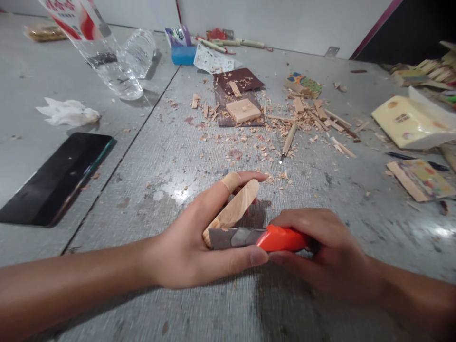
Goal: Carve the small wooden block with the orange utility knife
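Note:
My left hand [188, 237] is closed around a carved piece of light wood [235, 206] with a rounded end that points away from me. A tan bandage [231, 181] wraps its index finger. In my right hand [333, 251] is a knife with an orange-red handle [283, 238], gripped from the right. Its wide grey blade [221, 238] lies across the near end of the wood, edge contact hidden. My left thumb stretches along below the blade, its tip close to my right thumb.
Ahead lie wood shavings, a square wooden block [243, 110] on brown sandpaper [242, 80], and a carving tool [288, 142]. To the left are a phone [57, 178], a crumpled tissue [69, 112] and a tilted water bottle [107, 59]. A tissue pack [406, 121] sits at right.

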`<action>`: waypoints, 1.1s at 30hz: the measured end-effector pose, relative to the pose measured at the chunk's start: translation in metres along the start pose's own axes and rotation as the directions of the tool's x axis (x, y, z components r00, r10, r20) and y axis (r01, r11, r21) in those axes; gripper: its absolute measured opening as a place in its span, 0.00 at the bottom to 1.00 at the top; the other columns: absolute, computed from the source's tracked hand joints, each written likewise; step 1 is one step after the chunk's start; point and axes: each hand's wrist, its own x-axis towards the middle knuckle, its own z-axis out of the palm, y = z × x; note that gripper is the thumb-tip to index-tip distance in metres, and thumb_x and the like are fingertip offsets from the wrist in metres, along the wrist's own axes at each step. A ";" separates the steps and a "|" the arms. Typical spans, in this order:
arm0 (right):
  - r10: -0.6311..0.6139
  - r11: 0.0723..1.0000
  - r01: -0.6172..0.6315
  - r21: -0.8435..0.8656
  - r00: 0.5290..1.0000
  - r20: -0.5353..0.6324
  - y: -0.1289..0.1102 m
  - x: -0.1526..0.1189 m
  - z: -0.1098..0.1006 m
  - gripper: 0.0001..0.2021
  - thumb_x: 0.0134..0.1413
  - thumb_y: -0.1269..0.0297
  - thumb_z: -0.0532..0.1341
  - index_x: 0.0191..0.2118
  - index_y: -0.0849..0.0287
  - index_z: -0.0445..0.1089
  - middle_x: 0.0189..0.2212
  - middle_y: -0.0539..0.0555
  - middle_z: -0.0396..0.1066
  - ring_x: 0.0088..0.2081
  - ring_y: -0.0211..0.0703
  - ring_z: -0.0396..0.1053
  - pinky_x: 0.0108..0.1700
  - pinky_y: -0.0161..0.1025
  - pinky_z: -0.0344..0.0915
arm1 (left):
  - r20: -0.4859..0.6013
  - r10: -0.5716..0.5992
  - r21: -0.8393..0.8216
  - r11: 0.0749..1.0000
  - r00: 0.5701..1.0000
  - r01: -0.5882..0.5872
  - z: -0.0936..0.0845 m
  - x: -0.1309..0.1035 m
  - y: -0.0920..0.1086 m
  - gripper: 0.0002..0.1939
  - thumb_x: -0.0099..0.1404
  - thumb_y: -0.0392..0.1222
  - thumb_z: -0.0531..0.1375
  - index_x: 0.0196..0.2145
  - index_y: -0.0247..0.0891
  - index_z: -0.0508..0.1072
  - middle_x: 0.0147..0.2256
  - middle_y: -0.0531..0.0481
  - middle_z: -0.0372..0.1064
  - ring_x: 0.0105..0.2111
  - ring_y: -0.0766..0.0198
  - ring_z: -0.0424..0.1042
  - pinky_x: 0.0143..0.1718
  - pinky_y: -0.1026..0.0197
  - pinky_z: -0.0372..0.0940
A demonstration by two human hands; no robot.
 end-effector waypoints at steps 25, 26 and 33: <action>0.042 0.999 -0.043 0.014 0.997 0.070 0.002 -0.002 -0.002 0.07 0.70 0.58 0.65 0.41 0.54 0.73 0.29 0.48 0.74 0.27 0.38 0.68 0.30 0.38 0.61 | -0.005 -0.062 -0.130 0.990 0.998 0.060 0.003 0.001 0.003 0.38 0.62 0.41 0.72 0.65 0.46 0.62 0.44 0.50 0.67 0.41 0.59 0.69 0.36 0.62 0.65; 0.046 0.999 -0.048 0.017 0.996 0.071 0.002 -0.002 -0.002 0.07 0.70 0.59 0.65 0.41 0.54 0.73 0.29 0.48 0.74 0.27 0.38 0.68 0.30 0.38 0.61 | -0.005 -0.065 -0.138 0.988 0.998 0.064 0.003 0.000 0.003 0.38 0.62 0.41 0.72 0.65 0.46 0.62 0.44 0.50 0.67 0.41 0.59 0.69 0.36 0.62 0.65; 0.037 0.999 -0.038 0.023 0.998 0.053 0.000 -0.001 -0.002 0.05 0.69 0.59 0.66 0.44 0.53 0.72 0.31 0.47 0.76 0.28 0.38 0.70 0.31 0.37 0.63 | -0.008 -0.078 -0.135 0.988 0.997 0.076 0.004 0.001 0.003 0.40 0.60 0.41 0.72 0.66 0.47 0.61 0.43 0.52 0.68 0.43 0.57 0.69 0.37 0.61 0.66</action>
